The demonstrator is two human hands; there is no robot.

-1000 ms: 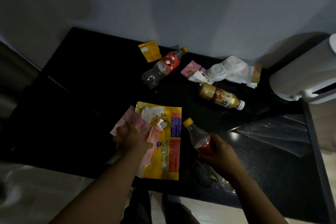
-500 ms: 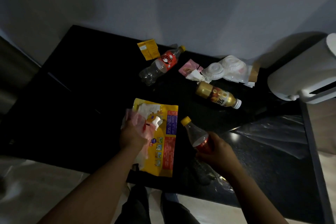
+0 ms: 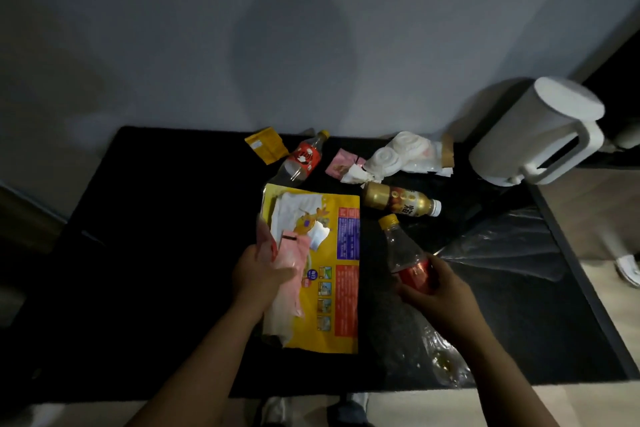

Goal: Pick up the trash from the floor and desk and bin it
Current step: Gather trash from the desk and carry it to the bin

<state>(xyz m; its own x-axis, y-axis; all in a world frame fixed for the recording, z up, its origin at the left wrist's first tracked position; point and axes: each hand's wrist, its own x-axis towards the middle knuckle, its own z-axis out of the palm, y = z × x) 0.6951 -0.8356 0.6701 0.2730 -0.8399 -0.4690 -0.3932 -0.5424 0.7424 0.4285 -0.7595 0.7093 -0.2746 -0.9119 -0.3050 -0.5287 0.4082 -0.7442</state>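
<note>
On black desk (image 3: 156, 253), left hand (image 3: 263, 270) with fingers curled around pink wrapper (image 3: 294, 253), against big yellow bag (image 3: 332, 246), right hand (image 3: 440, 291) at its 3 o'clock, fingers gripping red-label bottle (image 3: 407, 253), gold bottle (image 3: 401, 203) lying at 12 o'clock of it.

Dim light, black desk (image 3: 173, 218) stood against grey wall (image 3: 311, 28), pale floor (image 3: 433, 406) lay before the desk, white kettle (image 3: 530, 139) at its far right corner.

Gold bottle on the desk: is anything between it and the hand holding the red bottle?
Only the red-label bottle that the right hand grips; its yellow cap points toward the gold bottle. Nothing else lies between them.
</note>
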